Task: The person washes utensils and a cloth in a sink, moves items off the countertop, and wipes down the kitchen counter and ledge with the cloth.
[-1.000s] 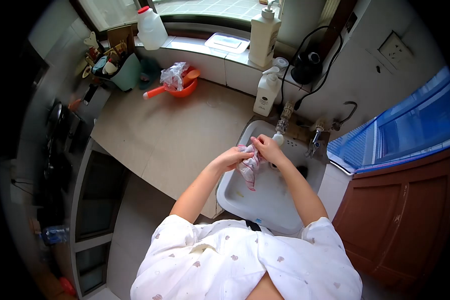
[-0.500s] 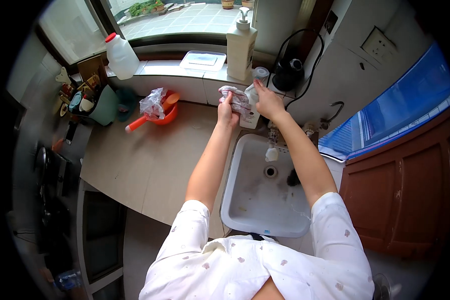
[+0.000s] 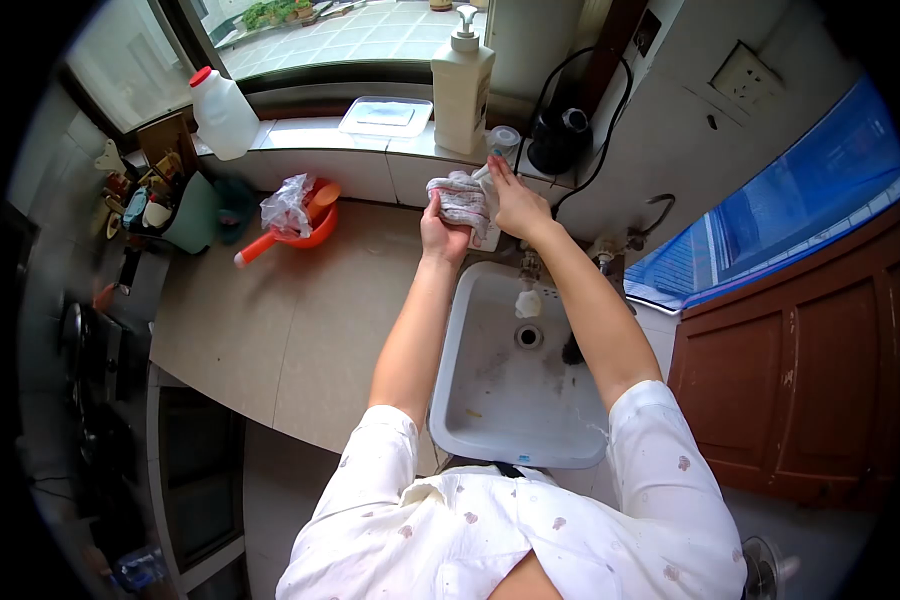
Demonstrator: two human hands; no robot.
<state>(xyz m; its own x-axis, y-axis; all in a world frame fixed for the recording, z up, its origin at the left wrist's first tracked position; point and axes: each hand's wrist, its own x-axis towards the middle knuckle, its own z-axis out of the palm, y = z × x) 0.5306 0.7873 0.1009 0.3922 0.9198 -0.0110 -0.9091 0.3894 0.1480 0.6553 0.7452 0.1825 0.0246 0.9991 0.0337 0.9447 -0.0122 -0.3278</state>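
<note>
My left hand (image 3: 444, 238) is closed round a folded white cloth (image 3: 458, 200) with reddish stripes, held up just behind the sink. Close beside it, my right hand (image 3: 520, 205) has its fingers on the upper part of a white bottle (image 3: 487, 238). Most of that bottle is hidden behind the cloth and my hands, and the exact finger contact is hard to make out. Below my right forearm is the white sink (image 3: 440, 400), with a tap (image 3: 529, 290) that has a white piece on its spout.
An orange ladle-like basin (image 3: 310, 235) holding a plastic bag sits on the counter (image 3: 230, 340). On the sill stand a large pump bottle (image 3: 460, 100), a clear lidded box (image 3: 385, 116) and a red-capped jug (image 3: 222, 118). A black corded appliance (image 3: 558, 142) stands right.
The view has shifted slightly, so the surroundings sit further left. My left hand has turned a little, showing more of the cloth's broad side. Both hands stay beside the white bottle.
</note>
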